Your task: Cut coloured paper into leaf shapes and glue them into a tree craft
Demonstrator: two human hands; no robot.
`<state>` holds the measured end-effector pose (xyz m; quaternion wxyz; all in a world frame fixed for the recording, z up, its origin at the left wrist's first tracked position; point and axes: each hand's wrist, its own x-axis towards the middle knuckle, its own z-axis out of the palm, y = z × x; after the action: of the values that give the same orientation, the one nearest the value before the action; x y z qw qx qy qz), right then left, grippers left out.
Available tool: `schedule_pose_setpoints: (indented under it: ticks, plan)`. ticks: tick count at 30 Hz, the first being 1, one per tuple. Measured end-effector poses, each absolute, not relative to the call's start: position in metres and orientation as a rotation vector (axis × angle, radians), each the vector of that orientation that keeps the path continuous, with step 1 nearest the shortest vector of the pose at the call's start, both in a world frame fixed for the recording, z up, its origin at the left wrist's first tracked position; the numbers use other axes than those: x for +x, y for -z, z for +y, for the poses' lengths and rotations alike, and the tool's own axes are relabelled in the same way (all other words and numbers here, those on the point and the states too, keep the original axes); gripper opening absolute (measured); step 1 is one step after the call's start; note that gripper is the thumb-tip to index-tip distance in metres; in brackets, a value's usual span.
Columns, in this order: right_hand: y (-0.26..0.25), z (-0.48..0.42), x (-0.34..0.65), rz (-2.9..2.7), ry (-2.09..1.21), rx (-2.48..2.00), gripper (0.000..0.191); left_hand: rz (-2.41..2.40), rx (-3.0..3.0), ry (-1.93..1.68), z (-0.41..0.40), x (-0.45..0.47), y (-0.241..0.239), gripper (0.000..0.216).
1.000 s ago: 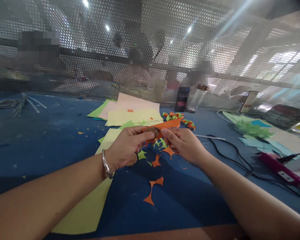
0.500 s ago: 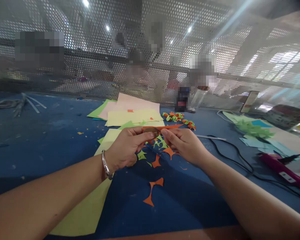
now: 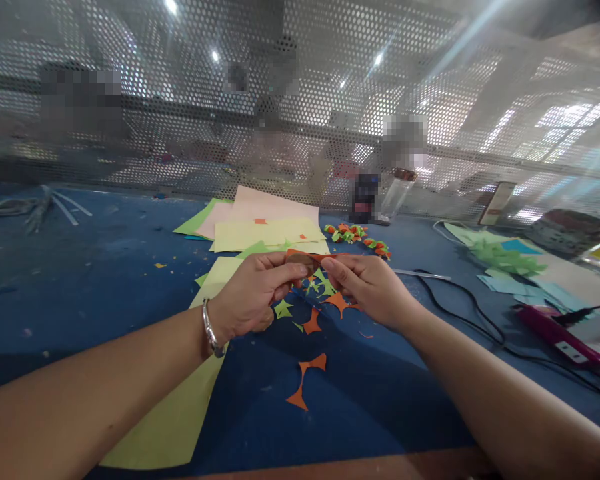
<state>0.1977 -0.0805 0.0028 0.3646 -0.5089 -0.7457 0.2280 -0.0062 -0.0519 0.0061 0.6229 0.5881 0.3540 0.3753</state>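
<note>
Above the middle of the blue table, my left hand (image 3: 253, 287) pinches a piece of orange paper (image 3: 296, 253) between thumb and fingers. A brownish rounded thing (image 3: 305, 262) shows beside the thumb; its kind cannot be made out. Close by on the right, my right hand (image 3: 363, 283) is closed on the other end of the orange paper, and its fingers hide part of it. Beneath both hands lie green paper scraps (image 3: 283, 310) and orange paper scraps (image 3: 312, 322). A larger orange offcut (image 3: 305, 380) rests nearer to me.
Yellow paper (image 3: 160, 427) extends under my left forearm. Pink sheets (image 3: 275, 207) are stacked behind. Small orange-and-green curled paper pieces (image 3: 347, 233) sit beyond my right hand. At right are a black cable (image 3: 473, 313) and a magenta power strip (image 3: 545, 337). A perforated metal screen (image 3: 180, 133) borders the back.
The orange paper's pointed strip that stuck out over my right hand is now mostly out of sight behind the fingers. Both hands keep nearly the same place.
</note>
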Motion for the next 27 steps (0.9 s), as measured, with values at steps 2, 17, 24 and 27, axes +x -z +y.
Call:
schedule_pose_setpoints:
  ticks: [2,17,24,27]
  plan:
    - [-0.0029,-0.0809,0.1975,-1.929,-0.562,-1.317,0.057,0.819,1.334,-0.861,-0.0525,-0.0064,-0.0070,0.013]
    - [-0.0044,-0.0827,0.1974,-2.008,-0.435,-1.370,0.054,0.782,1.401,-0.840,-0.0514,-0.0071,-0.0067,0.016]
    - [-0.0048,-0.0827,0.2000,-2.023,-0.440,-1.382,0.054,0.811,1.401,-0.843,-0.0500,-0.0074,-0.0075,0.015]
    - [-0.0042,-0.0821,0.2003,-2.011,-0.459,-1.408,0.054,0.807,1.365,-0.873,-0.0464,-0.0078,-0.0045,0.011]
